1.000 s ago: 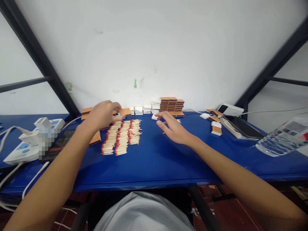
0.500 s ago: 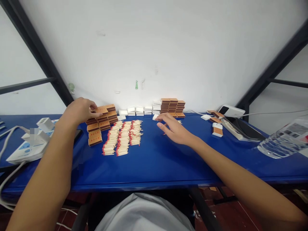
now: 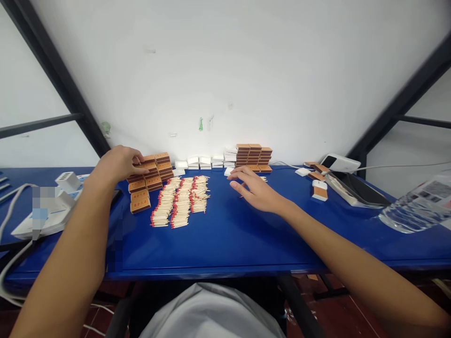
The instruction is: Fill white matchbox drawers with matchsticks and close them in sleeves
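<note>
My left hand [image 3: 121, 164] is at the top of the left stack of orange-brown matchboxes [image 3: 150, 176]. Its thumb and fingers close around a matchbox on that stack; the palm side is hidden. Right of the stack, red-tipped matches [image 3: 181, 202] lie on the blue table [image 3: 218, 244] in three rough rows. My right hand [image 3: 255, 188] hovers low over the table with its fingers apart and nothing visible in them. Just beyond its fingertips is a white inner tray [image 3: 229, 172]. A few matches [image 3: 263, 179] show behind the hand.
White trays [image 3: 205, 162] line the wall beside a second stack of matchboxes [image 3: 253, 157]. At the right are loose box parts [image 3: 319, 191], a white device [image 3: 340, 162], a dark-topped case [image 3: 355, 188] and a plastic bottle [image 3: 416, 206]. A power strip [image 3: 52, 216] with cables lies left.
The whole view has shifted slightly. My left hand stays at the left stack, its fingers a little lower against the boxes. My right hand keeps nearly the same pose.
</note>
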Demonstrator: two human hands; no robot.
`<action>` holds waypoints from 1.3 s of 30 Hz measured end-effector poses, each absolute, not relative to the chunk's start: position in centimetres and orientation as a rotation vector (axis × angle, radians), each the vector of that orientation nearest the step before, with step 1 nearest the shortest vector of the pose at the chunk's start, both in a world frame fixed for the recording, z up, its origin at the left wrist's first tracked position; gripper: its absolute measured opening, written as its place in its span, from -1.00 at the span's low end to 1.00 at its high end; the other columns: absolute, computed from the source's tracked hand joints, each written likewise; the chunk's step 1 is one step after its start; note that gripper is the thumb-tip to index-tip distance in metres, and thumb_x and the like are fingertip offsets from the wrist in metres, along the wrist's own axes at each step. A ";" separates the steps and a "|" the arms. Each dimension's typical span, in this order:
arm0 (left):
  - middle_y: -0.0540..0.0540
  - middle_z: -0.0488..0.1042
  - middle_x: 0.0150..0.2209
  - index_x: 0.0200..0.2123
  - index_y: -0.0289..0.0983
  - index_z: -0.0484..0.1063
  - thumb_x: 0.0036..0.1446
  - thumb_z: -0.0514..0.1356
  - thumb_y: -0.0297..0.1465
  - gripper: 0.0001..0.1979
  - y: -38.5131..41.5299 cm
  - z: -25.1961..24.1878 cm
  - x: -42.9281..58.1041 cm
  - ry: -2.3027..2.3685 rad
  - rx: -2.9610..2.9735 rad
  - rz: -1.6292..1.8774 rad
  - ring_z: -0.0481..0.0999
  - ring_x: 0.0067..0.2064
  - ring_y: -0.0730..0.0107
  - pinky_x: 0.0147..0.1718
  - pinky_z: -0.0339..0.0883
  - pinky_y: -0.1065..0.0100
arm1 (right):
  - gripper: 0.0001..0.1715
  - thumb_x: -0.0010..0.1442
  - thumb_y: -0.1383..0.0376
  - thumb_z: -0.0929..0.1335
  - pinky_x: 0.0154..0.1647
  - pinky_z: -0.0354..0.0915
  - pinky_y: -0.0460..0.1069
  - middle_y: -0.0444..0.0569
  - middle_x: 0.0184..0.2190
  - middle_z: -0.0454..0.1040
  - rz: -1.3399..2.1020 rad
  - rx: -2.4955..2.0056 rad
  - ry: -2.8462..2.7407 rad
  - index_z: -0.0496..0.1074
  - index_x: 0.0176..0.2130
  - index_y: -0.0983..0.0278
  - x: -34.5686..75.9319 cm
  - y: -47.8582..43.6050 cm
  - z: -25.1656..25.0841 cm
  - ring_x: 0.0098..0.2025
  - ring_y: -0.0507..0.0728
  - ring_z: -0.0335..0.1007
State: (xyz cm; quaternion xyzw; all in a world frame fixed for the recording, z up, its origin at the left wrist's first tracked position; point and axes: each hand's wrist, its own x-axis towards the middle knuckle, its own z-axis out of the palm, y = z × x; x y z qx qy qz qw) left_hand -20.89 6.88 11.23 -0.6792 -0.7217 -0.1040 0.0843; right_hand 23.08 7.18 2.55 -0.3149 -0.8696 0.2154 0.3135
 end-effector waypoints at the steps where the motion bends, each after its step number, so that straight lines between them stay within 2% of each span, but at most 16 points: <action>1: -0.03 0.59 -0.23 -0.12 -0.28 0.63 0.06 0.43 0.21 -0.33 6.9 11.2 -20.9 -2.142 -2.028 -0.264 0.40 -0.22 0.31 -0.29 0.15 0.36 | -0.51 0.56 -0.05 0.20 0.04 0.58 0.21 0.19 0.22 0.34 0.569 -0.830 -2.294 0.48 0.12 0.19 23.1 7.2 2.6 0.17 0.29 0.43; 5: -0.05 0.61 -0.16 -0.05 -0.28 0.62 0.19 0.38 0.16 -0.39 7.0 11.2 -21.0 -2.102 -2.007 -0.120 0.43 -0.16 0.28 -0.27 0.18 0.36 | -0.53 0.54 -0.03 0.22 0.01 0.56 0.20 0.19 0.21 0.37 0.559 -0.849 -2.295 0.50 0.09 0.21 23.3 7.5 2.6 0.14 0.29 0.45; 8: -0.08 0.61 -0.17 -0.08 -0.27 0.62 0.27 0.30 0.15 -0.43 7.2 10.8 -19.9 -2.014 -2.002 -0.183 0.44 -0.15 0.23 -0.27 0.19 0.33 | -0.60 0.51 0.02 0.27 -0.02 0.52 0.21 0.19 0.09 0.46 0.479 -0.889 -2.301 0.54 -0.01 0.23 23.7 8.2 2.6 0.05 0.30 0.49; 13: -0.20 0.63 -0.12 -0.08 -0.25 0.61 0.39 0.19 -0.21 -0.73 8.2 8.7 -15.2 -1.623 -2.112 -0.344 0.51 0.04 0.02 -0.06 0.35 0.18 | -0.71 0.45 0.14 0.33 -0.07 0.40 0.16 0.10 -0.18 0.55 0.252 -1.016 -2.309 0.57 -0.18 0.24 24.8 9.7 2.8 -0.14 0.25 0.49; 16: -0.26 0.63 -0.07 -0.04 -0.25 0.62 0.39 0.14 -0.33 -0.74 9.4 7.8 -12.1 -1.472 -2.273 -0.277 0.51 0.09 -0.05 0.04 0.37 0.08 | -0.74 0.43 0.22 0.33 -0.12 0.34 0.11 0.08 -0.24 0.55 0.180 -1.087 -2.312 0.57 -0.22 0.26 25.5 10.5 2.9 -0.20 0.22 0.48; 19: -0.29 0.63 -0.08 -0.10 -0.27 0.65 0.34 0.17 -0.35 -0.75 11.2 7.7 -9.0 -1.500 -2.413 -0.285 0.52 0.10 -0.09 0.06 0.37 0.04 | -0.78 0.40 0.28 0.33 -0.17 0.29 0.08 0.08 -0.25 0.57 0.103 -1.161 -2.337 0.55 -0.24 0.27 26.3 11.3 2.7 -0.21 0.21 0.47; 20: -0.29 0.63 -0.09 -0.12 -0.28 0.66 0.32 0.20 -0.34 -0.76 11.9 7.6 -7.9 -1.542 -2.494 -0.312 0.54 0.08 -0.07 0.04 0.38 0.07 | -0.79 0.39 0.29 0.33 -0.18 0.27 0.07 0.08 -0.27 0.57 0.082 -1.189 -2.350 0.55 -0.25 0.27 26.5 11.4 2.7 -0.22 0.21 0.47; 22: -0.21 0.66 -0.14 -0.10 -0.25 0.67 0.32 0.24 -0.24 -0.74 13.3 7.5 -5.5 -1.546 -2.593 -0.314 0.60 -0.08 0.10 -0.10 0.41 0.20 | -0.79 0.37 0.30 0.34 -0.21 0.24 0.06 0.06 -0.32 0.58 0.090 -1.236 -2.393 0.56 -0.26 0.27 27.0 11.6 2.9 -0.25 0.20 0.45; 25: -0.12 0.69 -0.18 -0.09 -0.21 0.68 0.31 0.28 -0.12 -0.68 15.2 7.0 -1.6 -1.542 -2.706 -0.323 0.62 -0.23 0.27 -0.23 0.39 0.32 | -0.81 0.33 0.26 0.37 -0.25 0.25 0.04 0.02 -0.35 0.59 0.314 -1.225 -2.494 0.59 -0.27 0.27 27.6 11.5 3.6 -0.31 0.17 0.45; 28: -0.16 0.70 -0.16 -0.13 -0.24 0.68 0.27 0.31 -0.05 -0.62 16.6 6.3 1.8 -1.576 -2.711 -0.338 0.64 -0.21 0.23 -0.22 0.40 0.32 | -0.73 0.26 0.12 0.46 -0.24 0.30 0.03 0.03 -0.26 0.61 0.618 -1.150 -2.554 0.63 -0.17 0.26 28.2 11.2 4.2 -0.25 0.17 0.48; 31: -0.23 0.69 -0.15 -0.17 -0.27 0.67 0.19 0.37 -0.01 -0.57 17.5 5.7 3.8 -1.626 -2.661 -0.334 0.65 -0.14 0.10 -0.20 0.41 0.28 | -0.60 0.19 0.02 0.51 -0.22 0.32 0.03 0.07 -0.19 0.61 0.703 -1.129 -2.584 0.64 -0.13 0.26 28.3 11.4 3.9 -0.19 0.20 0.48; 35: -0.22 0.69 -0.20 -0.23 -0.28 0.65 0.13 0.42 -0.07 -0.62 18.1 5.1 4.8 -1.657 -2.669 -0.289 0.65 -0.18 0.09 -0.23 0.42 0.27 | -0.66 0.26 0.04 0.46 -0.27 0.30 0.03 0.07 -0.23 0.60 0.748 -1.192 -2.614 0.61 -0.20 0.26 27.9 11.7 3.0 -0.24 0.19 0.46; 39: -0.16 0.68 -0.30 -0.33 -0.27 0.64 0.10 0.40 -0.31 -0.86 18.0 4.7 4.5 -1.638 -2.729 -0.267 0.63 -0.26 0.16 -0.26 0.39 0.28 | -0.80 0.32 0.17 0.41 -0.28 0.30 0.03 0.08 -0.22 0.62 0.723 -1.216 -2.659 0.58 -0.21 0.25 27.7 11.3 2.8 -0.27 0.19 0.46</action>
